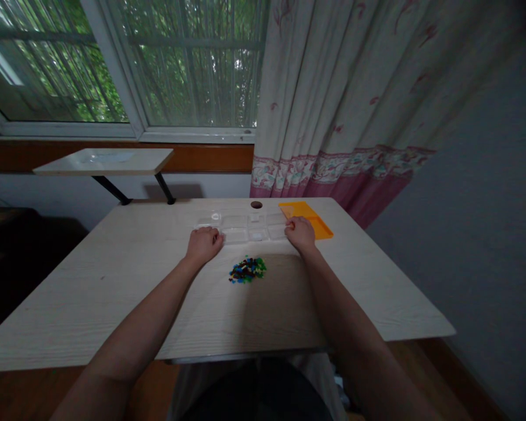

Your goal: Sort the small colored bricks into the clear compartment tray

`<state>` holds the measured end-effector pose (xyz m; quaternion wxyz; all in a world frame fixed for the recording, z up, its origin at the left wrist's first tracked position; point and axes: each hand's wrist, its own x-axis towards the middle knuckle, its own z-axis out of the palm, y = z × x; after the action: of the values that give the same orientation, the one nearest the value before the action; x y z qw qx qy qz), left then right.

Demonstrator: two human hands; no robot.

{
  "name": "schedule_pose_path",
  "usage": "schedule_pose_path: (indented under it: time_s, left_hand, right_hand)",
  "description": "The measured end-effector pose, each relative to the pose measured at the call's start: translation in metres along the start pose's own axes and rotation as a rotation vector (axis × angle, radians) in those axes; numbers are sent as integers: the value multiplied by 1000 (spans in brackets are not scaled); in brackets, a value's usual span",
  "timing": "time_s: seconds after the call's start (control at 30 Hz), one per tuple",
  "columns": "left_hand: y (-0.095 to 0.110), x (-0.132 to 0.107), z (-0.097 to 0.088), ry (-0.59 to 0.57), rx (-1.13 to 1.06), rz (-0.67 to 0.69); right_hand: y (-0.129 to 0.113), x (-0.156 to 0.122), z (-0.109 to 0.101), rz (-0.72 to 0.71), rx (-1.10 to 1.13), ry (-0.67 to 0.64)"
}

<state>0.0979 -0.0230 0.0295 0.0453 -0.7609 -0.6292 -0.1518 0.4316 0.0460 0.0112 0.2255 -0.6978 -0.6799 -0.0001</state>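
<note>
A clear plastic compartment tray (245,222) lies on the pale wooden table (114,292), far from me near the middle. My left hand (204,244) rests curled at the tray's front left corner, fingers closed on its edge. At the tray's right end, my right hand (300,233) is closed on the edge too. A small pile of mixed coloured bits (248,271), blue, green and black, lies on the table between my forearms, just in front of the tray. An orange lid or flat tray (313,220) sits right behind my right hand.
A round cable hole (256,205) is in the table behind the clear tray. A small white shelf (105,161) on black brackets hangs under the window at the back left. A flowered curtain (342,117) hangs at the back right.
</note>
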Motion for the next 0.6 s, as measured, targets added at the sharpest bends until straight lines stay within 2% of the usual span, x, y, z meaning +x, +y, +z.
schedule_pose_path:
  time_s: [0.2,0.33,0.4,0.5,0.57,0.6]
  left_hand:
    - [-1,0,0,9,-3,11]
    - [-1,-1,1,3,-6,8]
    - [0,-1,-1,18,0,-6]
    - [0,-2,-10,118,36,-20]
    - [1,-2,-21,168,32,1]
    - [3,-3,-27,155,3,36]
  right_hand:
    - [-2,-2,0,-9,49,41]
    - [-5,-6,-3,30,89,141]
    - [-6,-6,-9,36,116,205]
    - [-10,-4,-25,-13,196,266]
    - [-17,-2,-37,-79,283,230]
    - [-21,-2,-42,-120,331,186]
